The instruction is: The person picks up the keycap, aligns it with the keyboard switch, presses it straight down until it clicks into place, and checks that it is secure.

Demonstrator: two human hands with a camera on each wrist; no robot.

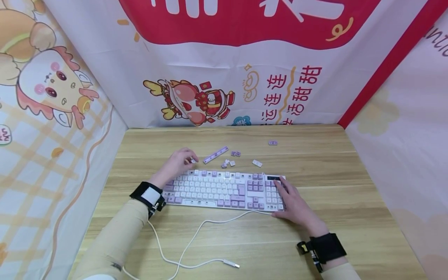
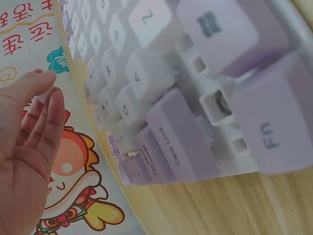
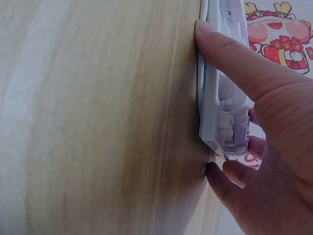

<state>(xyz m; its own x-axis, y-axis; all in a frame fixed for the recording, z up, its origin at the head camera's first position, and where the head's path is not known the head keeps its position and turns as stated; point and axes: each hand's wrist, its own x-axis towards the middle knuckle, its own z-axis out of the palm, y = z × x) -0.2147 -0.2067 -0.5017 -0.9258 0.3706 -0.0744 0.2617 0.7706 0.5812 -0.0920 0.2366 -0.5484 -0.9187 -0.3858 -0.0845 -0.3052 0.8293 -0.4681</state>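
Note:
A white and lilac keyboard (image 1: 224, 189) lies on the table, with bare switch places along its top row and front row. My left hand (image 1: 180, 161) is just beyond its back left corner, pinching a small white keycap (image 1: 193, 160) between thumb and fingertips. The keycap is mostly covered by the fingers in the left wrist view. At the keyboard's right end, my right hand (image 1: 293, 202) holds it, thumb (image 3: 222, 41) against the front edge and fingers reaching over the number keys and around the side. A bare switch socket (image 2: 220, 105) shows near the Fn key (image 2: 269, 132).
Behind the keyboard lie a long lilac strip (image 1: 216, 154), lilac keycaps (image 1: 236, 154), several small loose caps (image 1: 232, 163), a white piece (image 1: 257, 163) and another lilac piece (image 1: 273, 143). A white cable (image 1: 206, 221) loops in front, ending in a USB plug (image 1: 231, 263).

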